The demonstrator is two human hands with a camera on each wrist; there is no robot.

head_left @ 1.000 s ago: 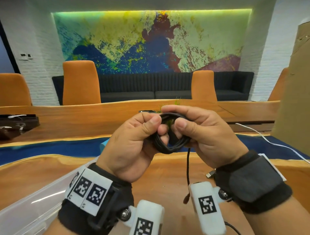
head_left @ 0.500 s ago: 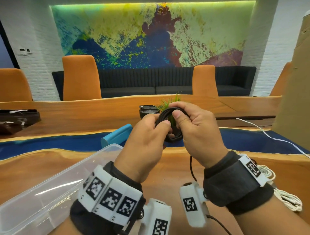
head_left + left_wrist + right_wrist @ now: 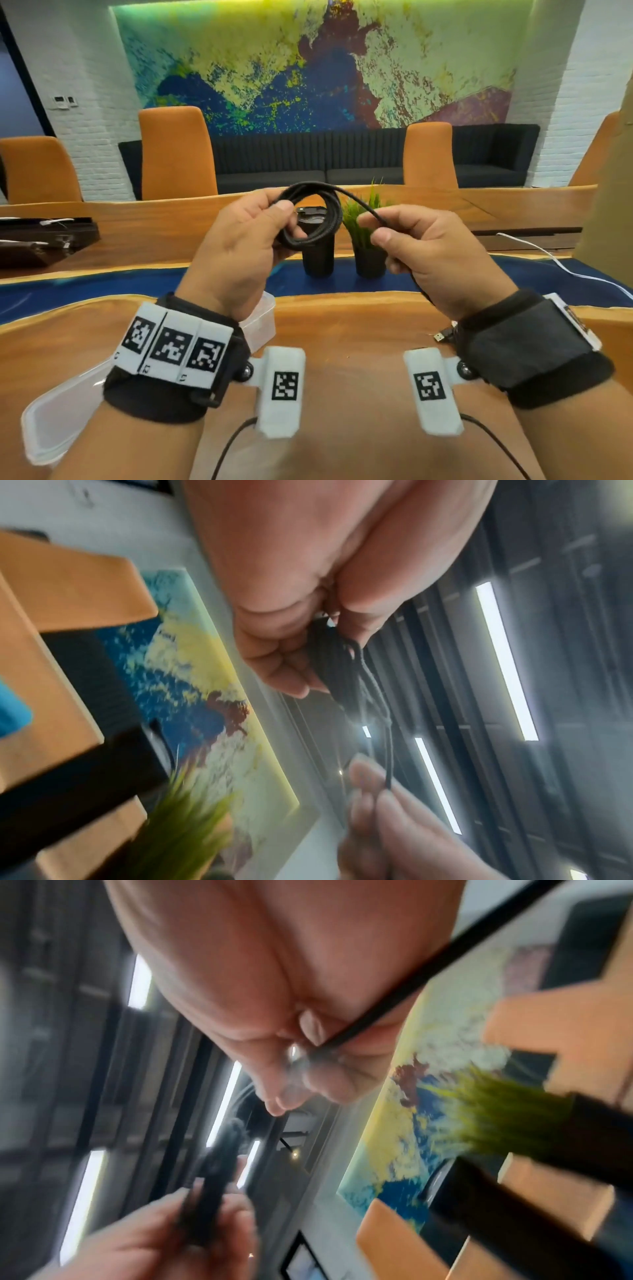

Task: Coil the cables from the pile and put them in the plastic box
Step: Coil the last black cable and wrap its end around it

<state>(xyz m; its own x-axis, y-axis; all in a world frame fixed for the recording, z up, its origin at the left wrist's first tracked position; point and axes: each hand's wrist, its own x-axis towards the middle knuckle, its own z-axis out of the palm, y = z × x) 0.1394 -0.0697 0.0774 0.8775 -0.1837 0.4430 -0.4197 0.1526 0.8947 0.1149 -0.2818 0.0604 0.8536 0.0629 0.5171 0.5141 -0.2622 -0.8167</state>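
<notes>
A black cable point(image 3: 334, 212) is wound into a small coil held up above the wooden table point(image 3: 352, 329). My left hand point(image 3: 270, 219) pinches the coil's left side between thumb and fingers; the left wrist view shows the bundle point(image 3: 337, 666) in that pinch. My right hand point(image 3: 376, 226) pinches the cable's loose strand just right of the coil, and the strand point(image 3: 387, 1010) runs back across the palm in the right wrist view. The clear plastic box point(image 3: 260, 325) sits on the table at the lower left, mostly behind my left wrist.
A black cylinder point(image 3: 318, 257) and a potted grass plant point(image 3: 368, 246) stand just behind the hands. A white cable point(image 3: 561, 263) trails over the table at the right, and a USB plug point(image 3: 442, 334) lies by my right wrist. Orange chairs line the far side.
The hands have drawn apart and risen. My right hand has left the coil and now pulls one strand out to the right, while my left hand keeps the coil.
</notes>
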